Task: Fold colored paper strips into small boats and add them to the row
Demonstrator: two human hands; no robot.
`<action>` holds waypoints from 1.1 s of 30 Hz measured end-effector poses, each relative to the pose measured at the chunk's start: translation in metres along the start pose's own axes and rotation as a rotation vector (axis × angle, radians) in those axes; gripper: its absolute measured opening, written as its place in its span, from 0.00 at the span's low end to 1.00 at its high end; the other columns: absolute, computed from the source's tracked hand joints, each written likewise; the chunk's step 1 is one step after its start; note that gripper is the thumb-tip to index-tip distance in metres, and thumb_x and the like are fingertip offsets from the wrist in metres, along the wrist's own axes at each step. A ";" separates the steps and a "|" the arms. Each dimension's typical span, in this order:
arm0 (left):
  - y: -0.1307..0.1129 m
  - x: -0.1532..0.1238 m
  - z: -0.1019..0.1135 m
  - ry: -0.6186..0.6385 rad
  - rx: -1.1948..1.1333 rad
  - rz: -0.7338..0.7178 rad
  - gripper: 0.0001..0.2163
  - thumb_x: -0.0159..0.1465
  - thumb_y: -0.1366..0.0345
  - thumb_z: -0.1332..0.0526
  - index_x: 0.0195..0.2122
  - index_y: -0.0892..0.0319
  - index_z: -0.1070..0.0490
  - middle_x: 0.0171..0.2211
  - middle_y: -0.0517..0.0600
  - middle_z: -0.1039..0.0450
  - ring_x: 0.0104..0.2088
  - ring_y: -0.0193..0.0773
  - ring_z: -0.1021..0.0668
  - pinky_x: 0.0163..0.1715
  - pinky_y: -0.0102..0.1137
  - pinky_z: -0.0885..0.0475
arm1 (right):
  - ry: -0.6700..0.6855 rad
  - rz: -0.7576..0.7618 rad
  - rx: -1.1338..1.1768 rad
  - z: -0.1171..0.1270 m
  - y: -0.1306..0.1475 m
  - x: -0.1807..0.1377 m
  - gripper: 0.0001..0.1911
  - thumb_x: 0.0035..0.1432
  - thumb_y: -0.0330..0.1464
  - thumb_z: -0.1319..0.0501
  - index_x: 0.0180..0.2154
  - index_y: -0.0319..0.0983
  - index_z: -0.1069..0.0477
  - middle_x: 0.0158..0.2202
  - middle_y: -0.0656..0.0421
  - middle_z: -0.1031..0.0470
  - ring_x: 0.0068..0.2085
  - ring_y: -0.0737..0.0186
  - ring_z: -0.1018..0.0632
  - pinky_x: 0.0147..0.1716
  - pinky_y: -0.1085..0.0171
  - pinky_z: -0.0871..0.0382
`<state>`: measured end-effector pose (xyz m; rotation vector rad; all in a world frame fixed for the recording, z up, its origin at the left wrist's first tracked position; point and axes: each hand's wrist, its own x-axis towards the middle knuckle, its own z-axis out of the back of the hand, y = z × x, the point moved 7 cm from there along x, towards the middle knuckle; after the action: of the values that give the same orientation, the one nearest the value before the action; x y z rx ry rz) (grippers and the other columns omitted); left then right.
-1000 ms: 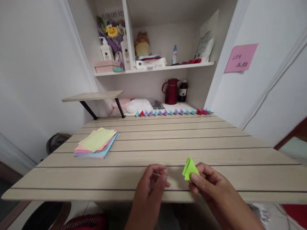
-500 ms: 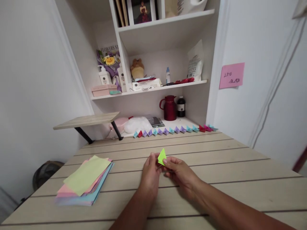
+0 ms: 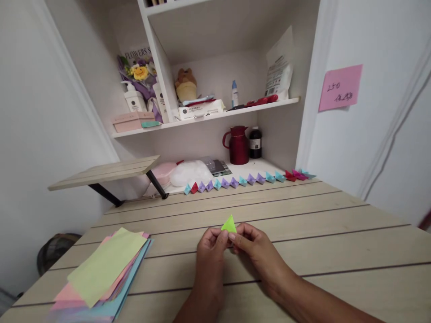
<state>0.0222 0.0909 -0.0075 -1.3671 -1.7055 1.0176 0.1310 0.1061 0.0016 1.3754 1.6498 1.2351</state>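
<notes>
A small bright yellow-green folded paper (image 3: 229, 224) is pinched between both hands above the middle of the table, its pointed tip up. My left hand (image 3: 212, 251) grips its lower left corner with thumb and fingers. My right hand (image 3: 254, 249) holds the lower right corner, thumb on the near face. The fingers behind the paper are partly hidden. Beyond the hands, along the table's back edge, runs a row of small folded paper boats (image 3: 234, 182) in light blue, purple, red and pink.
At the left lies a stack of coloured paper sheets (image 3: 107, 267), pale yellow on top. A small raised wooden shelf (image 3: 104, 171) on black legs stands behind it. A dark red jug (image 3: 239, 146) and a dark bottle (image 3: 255, 142) sit at the back. A pink note (image 3: 340, 88) hangs right.
The left thumb has come onto the paper, which now shows as an upright triangle held from both sides. My view has moved closer and tilted down slightly.
</notes>
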 end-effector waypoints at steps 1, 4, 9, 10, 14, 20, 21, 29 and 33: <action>-0.001 -0.002 -0.001 0.005 -0.017 0.008 0.10 0.54 0.62 0.31 0.27 0.61 0.30 0.25 0.47 0.27 0.28 0.33 0.26 0.36 0.30 0.31 | 0.013 -0.003 -0.009 0.000 0.001 -0.001 0.17 0.46 0.40 0.30 0.22 0.38 0.34 0.19 0.65 0.35 0.26 0.68 0.36 0.29 0.66 0.44; -0.004 -0.007 -0.006 0.063 -0.107 0.058 0.10 0.55 0.62 0.32 0.28 0.61 0.30 0.27 0.49 0.26 0.31 0.34 0.25 0.38 0.30 0.31 | 0.060 -0.007 -0.011 0.001 0.005 -0.002 0.18 0.53 0.45 0.35 0.25 0.37 0.32 0.23 0.63 0.33 0.28 0.66 0.34 0.30 0.65 0.42; -0.002 -0.019 -0.019 0.225 -0.303 0.225 0.06 0.60 0.64 0.35 0.32 0.61 0.28 0.36 0.52 0.25 0.35 0.34 0.25 0.42 0.30 0.32 | 0.030 -0.013 0.012 0.013 0.020 -0.004 0.20 0.59 0.49 0.43 0.40 0.40 0.27 0.38 0.57 0.28 0.38 0.60 0.29 0.37 0.62 0.36; -0.001 -0.021 -0.019 0.230 -0.316 0.247 0.05 0.60 0.65 0.35 0.33 0.61 0.27 0.37 0.52 0.25 0.36 0.34 0.25 0.42 0.30 0.32 | 0.053 -0.009 0.008 0.012 0.025 -0.005 0.19 0.59 0.48 0.41 0.43 0.41 0.27 0.39 0.57 0.29 0.39 0.60 0.28 0.38 0.61 0.35; 0.001 -0.027 -0.023 0.263 -0.337 0.299 0.06 0.62 0.66 0.36 0.38 0.61 0.25 0.43 0.53 0.25 0.41 0.34 0.25 0.46 0.30 0.34 | 0.210 0.000 -0.039 0.001 0.035 -0.012 0.22 0.55 0.43 0.35 0.50 0.46 0.30 0.39 0.60 0.30 0.39 0.61 0.29 0.40 0.62 0.35; 0.000 -0.027 -0.023 0.307 -0.347 0.300 0.07 0.64 0.66 0.39 0.41 0.60 0.25 0.44 0.54 0.26 0.44 0.36 0.26 0.48 0.31 0.35 | 0.302 0.046 -0.107 -0.003 0.034 -0.016 0.18 0.54 0.38 0.35 0.47 0.43 0.27 0.35 0.60 0.28 0.36 0.63 0.29 0.38 0.63 0.35; 0.000 -0.027 -0.024 0.313 -0.346 0.297 0.07 0.64 0.66 0.40 0.41 0.60 0.25 0.44 0.54 0.26 0.44 0.36 0.26 0.47 0.30 0.35 | 0.306 0.050 -0.115 -0.003 0.034 -0.015 0.17 0.54 0.38 0.35 0.46 0.42 0.27 0.35 0.59 0.28 0.36 0.62 0.29 0.38 0.62 0.35; 0.005 -0.026 -0.022 0.309 -0.303 0.301 0.08 0.64 0.66 0.39 0.41 0.62 0.25 0.40 0.53 0.25 0.39 0.32 0.26 0.42 0.26 0.35 | 0.258 0.042 -0.205 -0.005 0.042 -0.015 0.12 0.53 0.34 0.37 0.41 0.39 0.27 0.32 0.61 0.28 0.33 0.63 0.28 0.35 0.63 0.33; 0.004 -0.026 -0.023 0.321 -0.288 0.291 0.09 0.63 0.65 0.38 0.41 0.63 0.25 0.40 0.54 0.25 0.39 0.33 0.26 0.42 0.26 0.35 | 0.253 0.038 -0.246 -0.005 0.041 -0.015 0.09 0.53 0.33 0.39 0.38 0.39 0.28 0.30 0.62 0.29 0.30 0.65 0.28 0.31 0.65 0.34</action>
<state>0.0492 0.0694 -0.0030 -1.8948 -1.4780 0.6691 0.1445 0.0901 0.0406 1.1414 1.5765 1.6305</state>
